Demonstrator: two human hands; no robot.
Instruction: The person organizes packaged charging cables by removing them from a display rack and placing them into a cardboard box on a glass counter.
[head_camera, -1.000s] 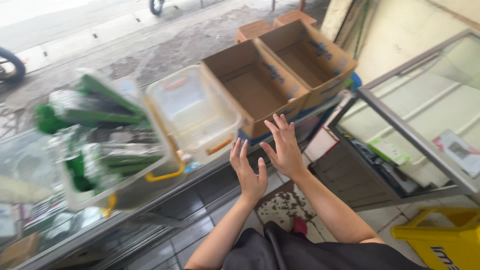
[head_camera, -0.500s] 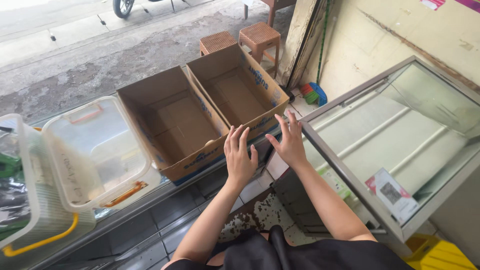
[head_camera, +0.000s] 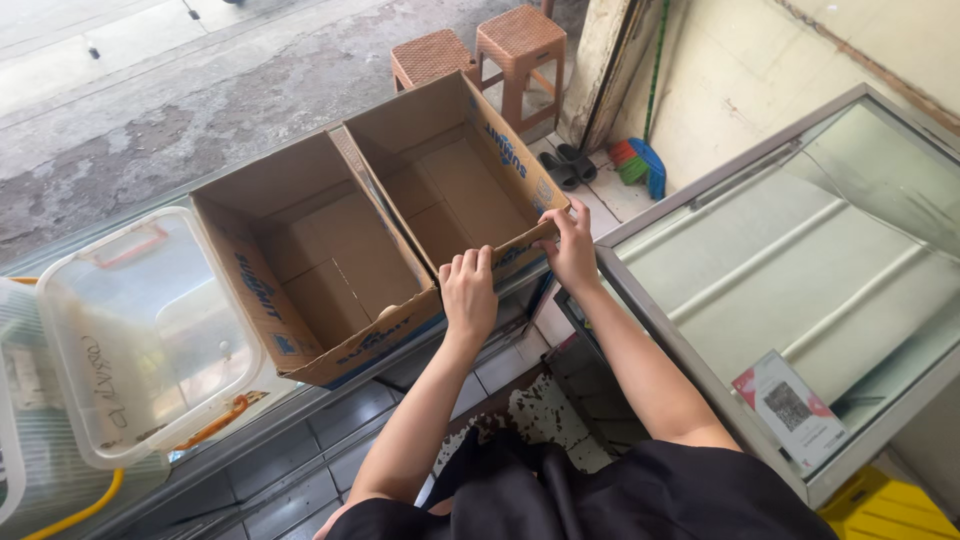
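we have both hands on the near rim of the right cardboard box (head_camera: 450, 185), one of two open, empty boxes of plain brown corrugated board standing side by side on the worktop (head_camera: 300, 420). our left hand (head_camera: 468, 292) lies over the near wall with the fingers curled over its top edge, loosely closed on the board. our right hand (head_camera: 570, 245) pinches the near right corner, thumb and fingers closed on the thin folded edge. the box is square-cornered and deep, its floor made of overlapping flaps with visible seams, its outer faces printed in blue.

the left cardboard box (head_camera: 310, 265) touches it along one shared wall and has the same matte, slightly creased surface. further left lies a clear plastic tub (head_camera: 140, 330), rounded at the corners, cloudy and glossy, with an orange handle.

to our right stands a glass-topped cabinet (head_camera: 800, 270) with a pale metal frame and a small card on the pane. beyond the boxes, two brown plastic stools (head_camera: 490, 45) with woven-pattern seats stand on rough concrete ground.
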